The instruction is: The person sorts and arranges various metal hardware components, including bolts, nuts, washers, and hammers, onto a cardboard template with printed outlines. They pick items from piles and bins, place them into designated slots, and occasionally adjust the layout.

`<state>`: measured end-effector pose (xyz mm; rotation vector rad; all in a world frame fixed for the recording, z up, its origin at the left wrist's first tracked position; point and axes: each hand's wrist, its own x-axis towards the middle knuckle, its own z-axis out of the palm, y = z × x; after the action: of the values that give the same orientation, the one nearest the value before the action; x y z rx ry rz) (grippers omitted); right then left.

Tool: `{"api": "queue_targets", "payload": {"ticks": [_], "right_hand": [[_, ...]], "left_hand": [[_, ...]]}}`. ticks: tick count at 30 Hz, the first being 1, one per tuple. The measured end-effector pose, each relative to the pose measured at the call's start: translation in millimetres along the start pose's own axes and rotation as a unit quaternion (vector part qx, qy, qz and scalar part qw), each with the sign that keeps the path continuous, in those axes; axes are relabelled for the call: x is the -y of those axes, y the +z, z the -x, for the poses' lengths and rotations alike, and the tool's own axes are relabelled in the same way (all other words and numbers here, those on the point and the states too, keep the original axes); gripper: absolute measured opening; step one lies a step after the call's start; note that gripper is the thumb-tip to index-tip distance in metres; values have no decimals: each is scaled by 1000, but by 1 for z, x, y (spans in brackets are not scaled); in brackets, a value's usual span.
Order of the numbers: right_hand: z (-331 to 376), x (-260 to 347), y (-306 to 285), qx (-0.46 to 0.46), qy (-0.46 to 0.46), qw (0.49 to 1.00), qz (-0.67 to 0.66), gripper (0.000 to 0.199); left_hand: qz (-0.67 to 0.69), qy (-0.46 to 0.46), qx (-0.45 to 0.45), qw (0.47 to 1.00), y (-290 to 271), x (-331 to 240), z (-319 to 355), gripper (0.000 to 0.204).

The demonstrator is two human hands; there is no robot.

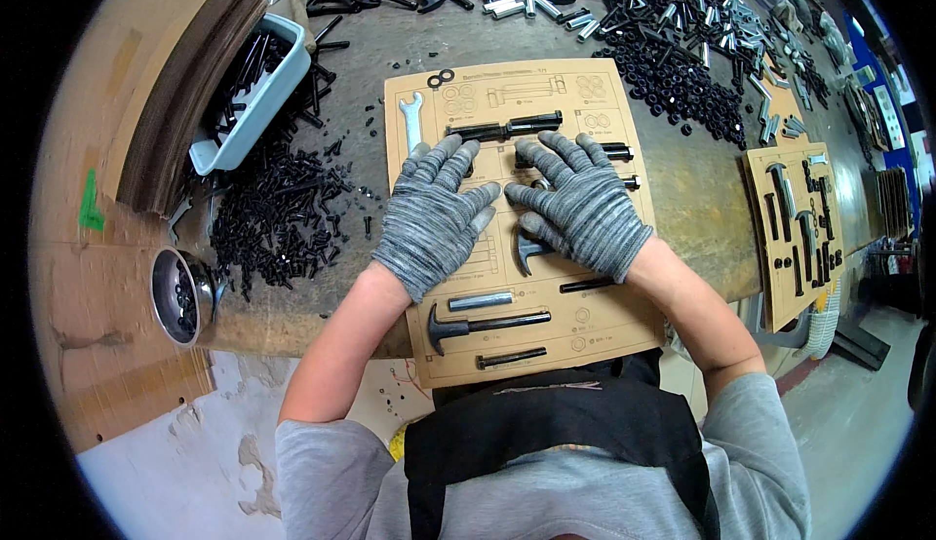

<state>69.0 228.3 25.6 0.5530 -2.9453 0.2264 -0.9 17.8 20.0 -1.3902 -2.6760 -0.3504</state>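
Here | left hand (429,216), right hand (580,205): grey knit gloves, grips flat, spread, holding nothing | pressed on printed cardboard sheet (585,321), mid-desk (697,199) | black hammer-head bolt (483,325), steel spanner (412,116) on sheet | loose black screws (278,213) left

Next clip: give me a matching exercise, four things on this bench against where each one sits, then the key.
Things
1. small silver spanner
2. light blue tray of black bolts
3. round steel bowl
4. second cardboard sheet with parts laid on it

Places
A. at the bench's near left edge
B. far right of the bench
C. upper left corner of the cardboard template under the hands
D. left of the template, at the back, beside a stack of brown boards

Pairs: 1-C, 2-D, 3-A, 4-B

Both gloved hands, left hand and right hand, lie flat on the template.
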Motion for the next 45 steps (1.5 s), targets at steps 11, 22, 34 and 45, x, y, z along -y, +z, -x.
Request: {"api": "queue_targets", "payload": {"ticks": [11,22,34,45], "right_hand": [[17,-14,-11,13,18,1000,8,38],[25,-29,-12,-8,55,998,16,36],[16,-24,-18,-19,34,999,-4,35],[10,-30,-57,-114,85,981,-129,24]], "left_hand": [[26,13,15,999,-1,-12,-6,31],[34,28,10,999,7,-15,-14,32],[52,22,25,998,9,-20,-21,32],[-58,-341,-289,893,-107,172,142,25]]}}
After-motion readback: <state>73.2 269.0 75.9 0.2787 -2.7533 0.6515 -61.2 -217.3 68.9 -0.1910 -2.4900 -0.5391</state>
